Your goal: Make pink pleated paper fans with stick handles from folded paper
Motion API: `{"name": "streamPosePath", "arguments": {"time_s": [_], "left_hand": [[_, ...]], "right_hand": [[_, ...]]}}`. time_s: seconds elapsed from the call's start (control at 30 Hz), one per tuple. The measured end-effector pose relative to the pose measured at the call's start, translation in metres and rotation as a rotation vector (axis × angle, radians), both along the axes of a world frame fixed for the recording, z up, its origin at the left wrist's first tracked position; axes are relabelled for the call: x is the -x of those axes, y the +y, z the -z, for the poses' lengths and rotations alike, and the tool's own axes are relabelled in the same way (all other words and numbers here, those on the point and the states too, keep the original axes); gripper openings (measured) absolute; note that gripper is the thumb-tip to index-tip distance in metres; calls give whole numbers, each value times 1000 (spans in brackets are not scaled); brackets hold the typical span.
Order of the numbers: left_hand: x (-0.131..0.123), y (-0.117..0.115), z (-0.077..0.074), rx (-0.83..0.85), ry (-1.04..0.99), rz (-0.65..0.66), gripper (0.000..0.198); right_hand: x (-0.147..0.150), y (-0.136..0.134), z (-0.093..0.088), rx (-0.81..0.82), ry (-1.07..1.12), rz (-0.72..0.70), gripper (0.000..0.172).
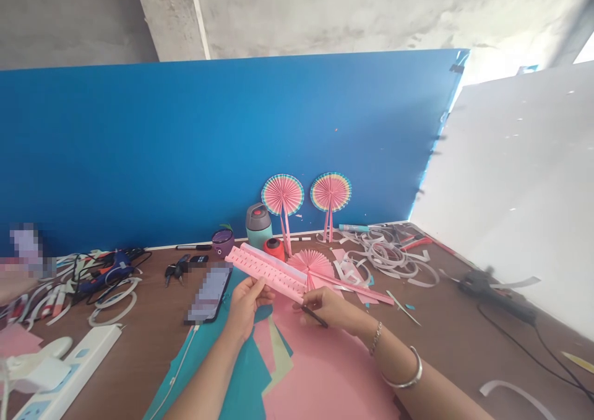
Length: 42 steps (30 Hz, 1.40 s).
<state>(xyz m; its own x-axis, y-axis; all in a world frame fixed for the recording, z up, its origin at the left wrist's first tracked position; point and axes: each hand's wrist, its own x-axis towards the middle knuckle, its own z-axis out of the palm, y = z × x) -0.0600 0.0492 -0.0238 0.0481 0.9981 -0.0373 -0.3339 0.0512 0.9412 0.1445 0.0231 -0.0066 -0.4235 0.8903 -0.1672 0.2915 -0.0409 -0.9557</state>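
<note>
My left hand (250, 304) pinches the lower edge of a long pink paper strip (266, 273), which is folded and marked with rows of short dashes or slits. At the strip's right end, my right hand (327, 308) is closed around a dark, slim, pen-like tool (315, 316); its tip is hidden by the fingers. Just behind the strip lies a pleated pink paper fan (310, 265) with a long pink handle reaching right. Pink paper (325, 370) and teal paper (244, 361) are spread beneath my hands.
Two finished-looking round fans (283, 195) (331, 192) lean against the blue partition (185, 154). Nearby stand a teal flask (258, 227) and a purple cup (223, 243). A phone (211, 293), a power strip (74, 370), keys (176, 271) and curled white strips (385, 253) also lie around.
</note>
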Motion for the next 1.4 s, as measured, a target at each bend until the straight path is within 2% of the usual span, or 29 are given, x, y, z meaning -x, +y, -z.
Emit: {"name": "streamPosePath", "arguments": {"time_s": [0.23, 0.6, 1.03, 1.4], "left_hand": [[-1, 1, 0, 1, 25, 8, 34], [-2, -2, -4, 29, 75, 13, 39], [-2, -2, -4, 46, 52, 48, 35], [-1, -3, -5, 56, 35, 62, 34]], "right_hand": [[-11, 2, -10, 59, 28, -49, 23], [-7, -1, -11, 67, 29, -43, 23], [-15, 4, -5, 77, 19, -78, 30], [-14, 4, -4, 50, 28, -88, 22]]}}
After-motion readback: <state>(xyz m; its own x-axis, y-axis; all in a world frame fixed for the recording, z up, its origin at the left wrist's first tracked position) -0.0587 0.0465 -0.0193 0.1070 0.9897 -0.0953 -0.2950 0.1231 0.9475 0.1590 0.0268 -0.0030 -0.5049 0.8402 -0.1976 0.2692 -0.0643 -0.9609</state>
